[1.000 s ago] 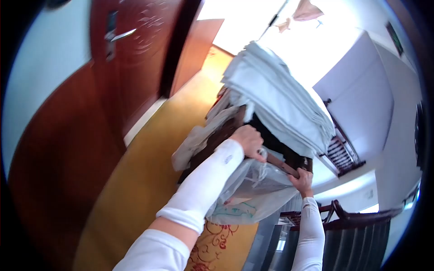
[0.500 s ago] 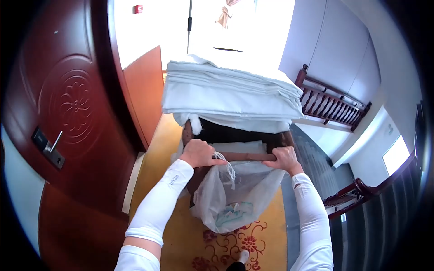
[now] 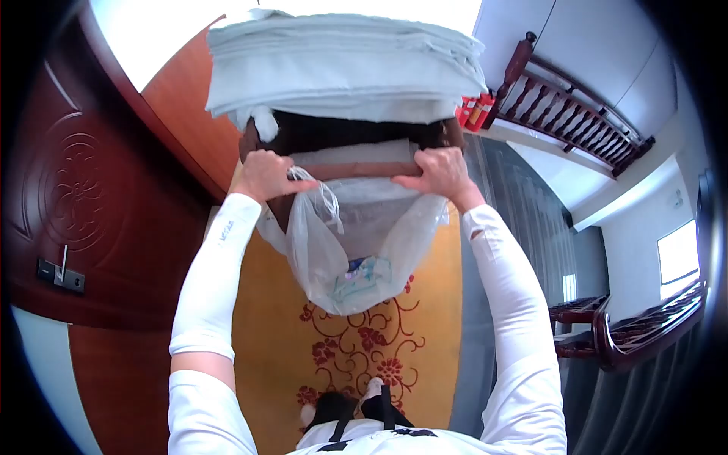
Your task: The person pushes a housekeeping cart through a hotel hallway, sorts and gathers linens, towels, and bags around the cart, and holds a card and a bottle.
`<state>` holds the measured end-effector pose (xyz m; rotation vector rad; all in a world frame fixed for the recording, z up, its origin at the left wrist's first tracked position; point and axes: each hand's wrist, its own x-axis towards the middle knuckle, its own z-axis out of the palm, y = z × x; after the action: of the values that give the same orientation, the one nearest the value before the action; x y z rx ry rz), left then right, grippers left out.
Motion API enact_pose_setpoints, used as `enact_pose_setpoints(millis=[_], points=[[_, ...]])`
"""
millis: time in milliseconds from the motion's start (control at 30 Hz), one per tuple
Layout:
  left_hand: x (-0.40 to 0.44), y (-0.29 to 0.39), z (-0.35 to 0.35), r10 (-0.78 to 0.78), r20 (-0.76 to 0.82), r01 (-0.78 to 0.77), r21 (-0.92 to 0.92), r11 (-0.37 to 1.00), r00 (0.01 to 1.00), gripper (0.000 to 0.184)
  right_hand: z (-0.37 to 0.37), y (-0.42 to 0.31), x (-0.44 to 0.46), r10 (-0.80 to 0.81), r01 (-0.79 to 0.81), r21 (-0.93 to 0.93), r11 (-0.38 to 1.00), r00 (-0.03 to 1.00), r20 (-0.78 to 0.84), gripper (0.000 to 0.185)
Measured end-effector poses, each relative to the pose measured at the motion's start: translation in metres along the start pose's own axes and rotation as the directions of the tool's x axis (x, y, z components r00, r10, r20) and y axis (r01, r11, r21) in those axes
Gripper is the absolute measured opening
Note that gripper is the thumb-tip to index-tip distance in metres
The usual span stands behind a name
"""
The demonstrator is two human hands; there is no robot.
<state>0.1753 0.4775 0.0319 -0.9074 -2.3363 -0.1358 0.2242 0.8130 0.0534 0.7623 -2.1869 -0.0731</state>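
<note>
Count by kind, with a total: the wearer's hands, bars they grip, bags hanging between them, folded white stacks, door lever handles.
Left hand and right hand: 2
Brown bar: 1
Plastic bag: 1
White stack: 1
Lever handle: 1
Total: 6

Brown-framed cart (image 3: 334, 133), thick stack of folded white cloths (image 3: 341, 72) across its top, translucent plastic bag (image 3: 341, 235) hanging at its near side below a brown handlebar (image 3: 356, 170); underneath, gold carpet (image 3: 269, 326) with red flower scrolls, grey floor (image 3: 523, 189) along its right edge
</note>
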Motion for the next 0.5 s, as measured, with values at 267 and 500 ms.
enact_pose_setpoints(millis=[267,500], points=[[0.011,0.001,0.035,-0.028,-0.002,0.028,0.033,0.999,1.000,0.065,0.041,0.042,0.001,-0.081,0.081,-0.060,0.995,0.997,0.007,0.062],[0.015,-0.017,0.078,-0.031,-0.025,0.030,-0.028,0.999,0.999,0.058,0.077,0.071,0.021,-0.079,0.081,-0.007,0.997,0.981,0.180,0.065]])
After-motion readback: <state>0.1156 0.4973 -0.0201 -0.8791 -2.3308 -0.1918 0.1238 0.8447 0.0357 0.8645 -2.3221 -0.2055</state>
